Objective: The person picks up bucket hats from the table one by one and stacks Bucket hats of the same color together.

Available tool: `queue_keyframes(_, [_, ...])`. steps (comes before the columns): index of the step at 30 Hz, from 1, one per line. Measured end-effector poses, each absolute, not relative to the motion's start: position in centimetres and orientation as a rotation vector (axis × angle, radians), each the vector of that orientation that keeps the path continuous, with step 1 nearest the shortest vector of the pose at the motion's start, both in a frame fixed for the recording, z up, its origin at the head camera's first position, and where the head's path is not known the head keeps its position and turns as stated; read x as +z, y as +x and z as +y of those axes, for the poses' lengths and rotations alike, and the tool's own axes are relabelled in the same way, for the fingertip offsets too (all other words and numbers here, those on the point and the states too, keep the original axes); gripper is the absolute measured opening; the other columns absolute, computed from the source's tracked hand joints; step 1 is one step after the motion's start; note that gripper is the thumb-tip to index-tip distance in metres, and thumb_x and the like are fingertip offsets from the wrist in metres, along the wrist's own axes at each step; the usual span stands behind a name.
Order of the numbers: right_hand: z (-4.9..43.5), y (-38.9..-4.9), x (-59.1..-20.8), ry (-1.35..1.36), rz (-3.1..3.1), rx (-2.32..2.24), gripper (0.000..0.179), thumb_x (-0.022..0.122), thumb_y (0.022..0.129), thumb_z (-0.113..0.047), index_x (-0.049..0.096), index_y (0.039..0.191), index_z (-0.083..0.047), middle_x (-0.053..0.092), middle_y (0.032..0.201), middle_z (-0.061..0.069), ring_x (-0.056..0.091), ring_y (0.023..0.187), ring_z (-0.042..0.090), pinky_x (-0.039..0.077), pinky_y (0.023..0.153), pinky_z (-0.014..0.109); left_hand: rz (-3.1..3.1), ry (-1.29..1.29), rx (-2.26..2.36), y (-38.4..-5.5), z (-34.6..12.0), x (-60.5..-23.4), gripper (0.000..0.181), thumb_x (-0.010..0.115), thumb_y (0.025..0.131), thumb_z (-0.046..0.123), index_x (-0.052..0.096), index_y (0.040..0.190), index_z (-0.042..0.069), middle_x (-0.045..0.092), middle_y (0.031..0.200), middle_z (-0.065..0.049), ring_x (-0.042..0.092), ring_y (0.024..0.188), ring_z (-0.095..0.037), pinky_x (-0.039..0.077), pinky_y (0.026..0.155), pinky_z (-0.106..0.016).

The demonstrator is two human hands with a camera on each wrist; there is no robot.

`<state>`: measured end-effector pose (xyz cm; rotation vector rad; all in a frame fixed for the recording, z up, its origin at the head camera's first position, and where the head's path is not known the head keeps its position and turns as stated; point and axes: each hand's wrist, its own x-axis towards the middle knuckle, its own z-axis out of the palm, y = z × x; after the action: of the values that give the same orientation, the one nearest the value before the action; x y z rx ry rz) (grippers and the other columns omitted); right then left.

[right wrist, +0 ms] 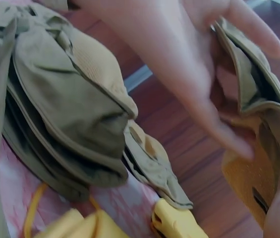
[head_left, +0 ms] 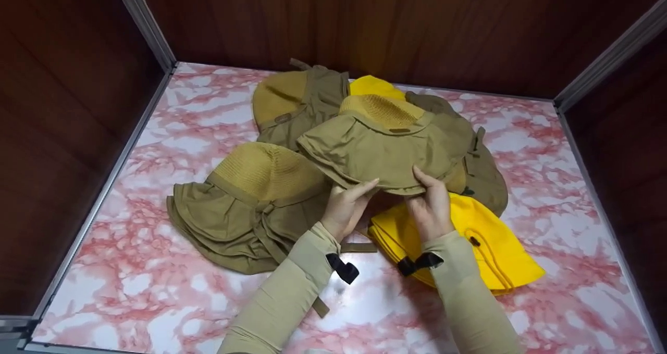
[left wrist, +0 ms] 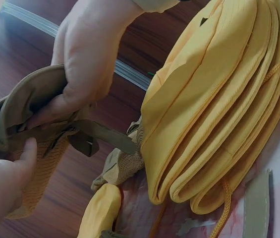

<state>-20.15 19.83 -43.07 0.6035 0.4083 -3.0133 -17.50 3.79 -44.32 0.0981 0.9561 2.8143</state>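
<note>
Both hands hold a khaki sun hat (head_left: pixel 385 150) with a woven tan crown and a wide cloth brim, raised over the other hats. My left hand (head_left: pixel 344 210) pinches the near edge of the brim, thumb on top. A little to the right, my right hand (head_left: pixel 431 208) grips the same edge, its thumb flat on the cloth. The left wrist view shows the hat's underside and a cloth strap (left wrist: pixel 105 136) hanging by the right hand (left wrist: pixel 90 59). In the right wrist view the left hand's fingers (right wrist: pixel 224 129) reach along the inside of the brim.
Nested khaki hats (head_left: pixel 245 208) lie at the left, their straps trailing on the marbled table (head_left: pixel 130 270). Folded yellow hats (head_left: pixel 500 244) sit under the right wrist. More khaki hats (head_left: pixel 281 98) and a yellow one (head_left: pixel 376 86) lie behind. Dark wood panels (head_left: pixel 365 25) enclose the table.
</note>
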Motion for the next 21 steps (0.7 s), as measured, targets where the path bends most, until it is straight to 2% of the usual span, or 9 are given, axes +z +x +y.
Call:
queue_keyframes(5, [18.8, -19.6, -42.9, 0.547, 0.440, -3.048, 0.023, 0.036, 0.101, 0.006, 0.041, 0.123, -0.003, 0.050, 0.119, 0.007, 0.055, 0.113, 0.019, 0.050, 0.100, 0.029, 0.930, 0.046, 2.823, -17.5, 4.0, -44.3, 0.030, 0.051, 0.088, -0.019, 0.059, 0.105, 0.005, 0.065, 0.095, -0.004, 0.064, 0.090, -0.015, 0.054, 0.094, -0.032])
queue_keyframes(8, [18.3, -19.4, -42.9, 0.513, 0.472, -3.066, 0.022, 0.037, 0.101, 0.006, 0.042, 0.120, -0.002, 0.051, 0.117, 0.007, 0.059, 0.105, 0.019, 0.055, 0.089, 0.029, 0.922, 0.003, 2.840, -17.5, 4.1, -44.1, 0.030, 0.051, 0.089, -0.019, 0.058, 0.104, 0.005, 0.065, 0.092, -0.005, 0.064, 0.088, -0.015, 0.055, 0.091, -0.031])
queue_keyframes(12, [17.8, -19.2, -43.1, 0.505, 0.514, -3.082, 0.022, 0.038, 0.099, 0.009, 0.045, 0.118, -0.001, 0.055, 0.114, 0.008, 0.062, 0.101, 0.019, 0.056, 0.086, 0.029, 0.916, -0.017, 2.856, -17.6, 4.1, -44.1, 0.030, 0.051, 0.089, -0.019, 0.059, 0.104, 0.006, 0.063, 0.091, -0.004, 0.063, 0.088, -0.014, 0.055, 0.088, -0.028])
queue_keyframes(17, [17.2, -18.9, -43.7, 0.527, 0.554, -3.103, 0.024, 0.039, 0.096, 0.016, 0.053, 0.109, 0.002, 0.062, 0.104, 0.010, 0.065, 0.095, 0.019, 0.059, 0.082, 0.031, 0.897, -0.038, 2.865, -17.8, 4.2, -44.2, 0.027, 0.052, 0.090, -0.016, 0.058, 0.108, 0.004, 0.064, 0.097, -0.003, 0.063, 0.093, -0.013, 0.054, 0.091, -0.029])
queue_keyframes(21, [16.8, -18.7, -43.9, 0.495, 0.609, -3.106, 0.028, 0.039, 0.094, 0.019, 0.053, 0.110, 0.001, 0.063, 0.105, 0.009, 0.064, 0.097, 0.019, 0.058, 0.083, 0.031, 0.880, -0.104, 2.891, -17.9, 4.2, -44.2, 0.023, 0.052, 0.092, -0.014, 0.058, 0.108, 0.002, 0.065, 0.098, -0.004, 0.065, 0.092, -0.013, 0.055, 0.091, -0.030])
